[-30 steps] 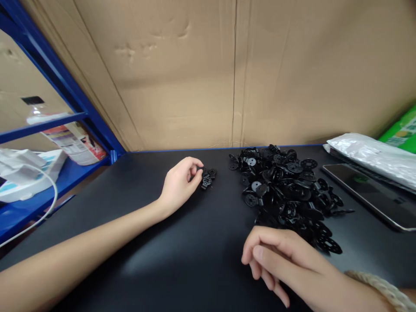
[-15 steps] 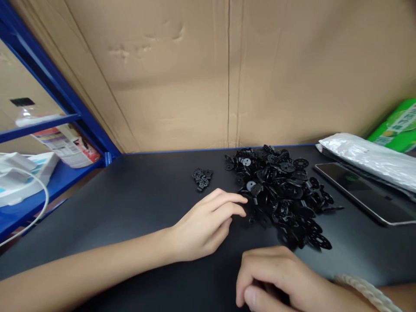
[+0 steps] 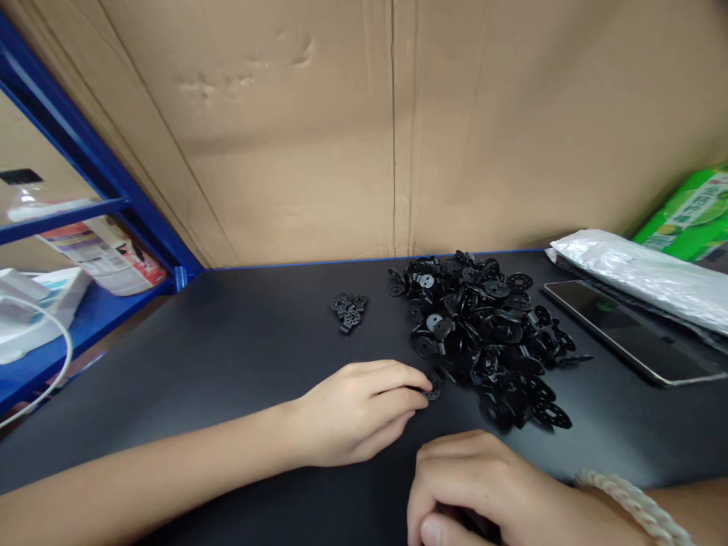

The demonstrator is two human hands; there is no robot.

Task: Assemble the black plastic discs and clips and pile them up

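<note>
A big heap of small black perforated plastic discs [image 3: 483, 334] lies on the black tabletop [image 3: 239, 349]. A small separate cluster of the same discs [image 3: 349, 311] sits to its left. My left hand [image 3: 358, 409] rests on the table at the heap's near left edge, fingers curled, its fingertips pinching one black disc [image 3: 432, 392]. My right hand [image 3: 483, 493] is at the bottom of the view, fingers curled down over something dark that I cannot make out. A braided cord bracelet [image 3: 637, 493] circles the right wrist.
A cardboard wall [image 3: 364, 129] backs the table. A phone or tablet [image 3: 626, 330] lies at the right, beside a white plastic bag [image 3: 637, 273] and a green package [image 3: 691, 212]. A blue shelf frame [image 3: 91, 182] at the left holds a bottle [image 3: 96, 243] and white items with a cable.
My left hand left the small cluster at the back, drew toward me and rightward to the heap's edge, and closed its fingertips on a disc. My right hand slid lower and curled tighter.
</note>
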